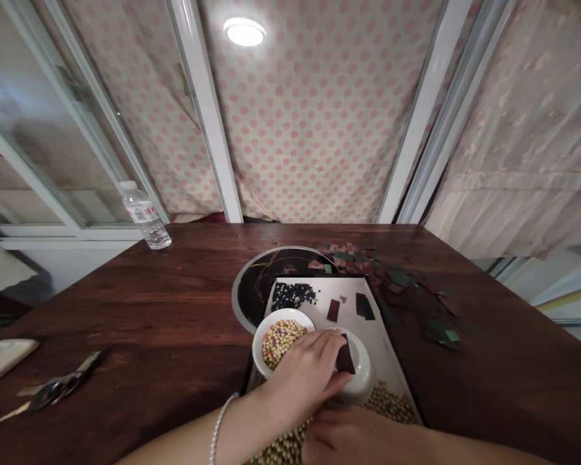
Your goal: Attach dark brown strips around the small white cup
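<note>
1. Writing: one clear bottle at the worktop's far left; its label bears red characters, too small to read surely.
2. Left hand, one: pinching one dark rectangle between fingers and thumb, above the second white bowl.
3. Right hand, one: low, beside loose tan beads; cannot tell whether it grips anything.
4. White bowls: two, side by side at one shallow tray. The left bowl holds pale beads, a few orange or purple; too many to count.
5. Dark beads: one heap, tray's far left corner.
6. Bracelet, beaded: one, left wrist.
</note>
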Motion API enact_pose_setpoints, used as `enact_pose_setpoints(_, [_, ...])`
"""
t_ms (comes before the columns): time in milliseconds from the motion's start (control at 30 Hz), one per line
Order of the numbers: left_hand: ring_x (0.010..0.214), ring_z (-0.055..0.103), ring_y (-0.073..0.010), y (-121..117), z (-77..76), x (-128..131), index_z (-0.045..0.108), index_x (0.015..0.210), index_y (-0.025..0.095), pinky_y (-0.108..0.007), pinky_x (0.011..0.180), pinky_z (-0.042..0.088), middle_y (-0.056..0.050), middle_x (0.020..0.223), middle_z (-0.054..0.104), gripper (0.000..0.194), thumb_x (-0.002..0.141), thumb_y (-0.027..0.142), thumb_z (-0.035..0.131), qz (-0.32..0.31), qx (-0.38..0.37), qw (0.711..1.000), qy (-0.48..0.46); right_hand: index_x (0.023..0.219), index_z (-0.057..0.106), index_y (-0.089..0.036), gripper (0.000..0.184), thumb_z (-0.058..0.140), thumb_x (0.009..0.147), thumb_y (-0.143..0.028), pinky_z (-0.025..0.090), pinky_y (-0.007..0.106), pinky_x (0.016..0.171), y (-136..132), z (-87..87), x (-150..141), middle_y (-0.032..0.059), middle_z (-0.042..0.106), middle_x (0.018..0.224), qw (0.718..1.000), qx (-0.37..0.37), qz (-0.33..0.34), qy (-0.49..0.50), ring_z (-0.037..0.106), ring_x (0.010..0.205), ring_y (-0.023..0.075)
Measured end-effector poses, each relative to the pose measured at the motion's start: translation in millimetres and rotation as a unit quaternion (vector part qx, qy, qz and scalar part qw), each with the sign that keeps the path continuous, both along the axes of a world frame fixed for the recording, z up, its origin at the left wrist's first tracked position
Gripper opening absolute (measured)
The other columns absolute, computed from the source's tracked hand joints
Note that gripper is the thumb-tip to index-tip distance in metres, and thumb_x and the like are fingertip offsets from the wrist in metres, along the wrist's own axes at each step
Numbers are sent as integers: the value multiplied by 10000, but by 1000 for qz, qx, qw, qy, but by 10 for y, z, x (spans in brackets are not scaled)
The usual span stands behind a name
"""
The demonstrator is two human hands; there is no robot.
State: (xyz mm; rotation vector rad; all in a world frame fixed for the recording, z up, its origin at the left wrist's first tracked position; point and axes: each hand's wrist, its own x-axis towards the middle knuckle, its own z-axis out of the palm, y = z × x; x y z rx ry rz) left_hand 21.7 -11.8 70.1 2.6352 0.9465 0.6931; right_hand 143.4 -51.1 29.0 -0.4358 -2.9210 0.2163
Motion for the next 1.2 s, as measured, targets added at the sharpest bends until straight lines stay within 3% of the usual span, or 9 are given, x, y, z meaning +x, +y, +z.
enact_pose_setpoints(167, [1071, 559, -303, 14, -19, -33, 502, 1113, 108, -463, 905, 478, -173, 1162, 587, 374, 745, 111, 567, -15, 3, 1000, 4, 709, 514, -184, 135, 516, 842, -206, 350, 215, 495, -9, 547, 196, -6, 603, 666, 994, -89, -23, 55, 481, 566, 103])
enact_pose_setpoints(233, [1076, 555, -303, 15, -13, -44, 486, 1147, 115, -470, 910, 469, -165, 1157, 588, 434, 718, 69, 526, -23, 6, 1000, -2, 743, 493, -180, 111, 504, 778, -75, 374, 193, 536, 29, 777, 330, 3, 593, 736, 977, -169, -102, 80, 500, 623, 98])
enact_pose_setpoints(333, [1022, 572, -310, 8, 19, -41, 510, 1106, 125, -473, 858, 486, -149, 1078, 615, 394, 713, 112, 533, -17, -20, 1000, -14, 791, 483, -201, 160, 517, 717, -64, 386, 210, 581, 174, 963, 547, -16, 571, 753, 951, -226, -175, 119, 522, 659, 109])
enact_pose_setpoints(433, [931, 586, -315, -4, 57, -21, 536, 1020, 133, -483, 764, 504, -140, 971, 626, 292, 742, 214, 572, 22, -53, 998, -15, 815, 490, -202, 177, 538, 707, -70, 395, 234, 651, 379, 952, 706, -18, 575, 765, 939, -213, -236, 132, 534, 717, 120])
enact_pose_setpoints(567, [950, 574, -324, -6, 73, -16, 502, 1092, 122, -495, 774, 493, -163, 1011, 610, 395, 725, 227, 606, 40, -65, 997, -33, 832, 470, -196, 217, 549, 688, -54, 394, 229, 656, 550, 813, 746, -14, 580, 788, 938, -216, -237, 128, 532, 745, 120])
enact_pose_setpoints(900, [984, 579, -334, 30, -2, -34, 466, 1142, 140, -501, 793, 491, -170, 1060, 619, 442, 735, 237, 610, 36, -76, 993, -78, 836, 462, -195, 202, 515, 716, -41, 373, 235, 616, 565, 656, 675, -5, 600, 761, 937, -213, -244, 127, 536, 721, 132])
enact_pose_setpoints(1200, [986, 582, -344, 12, 14, -29, 448, 1164, 110, -493, 804, 495, -189, 1064, 615, 506, 707, 224, 634, 46, -87, 994, -40, 854, 439, -191, 229, 504, 706, -28, 385, 238, 615, 572, 632, 646, -6, 616, 762, 924, -230, -260, 159, 548, 702, 130])
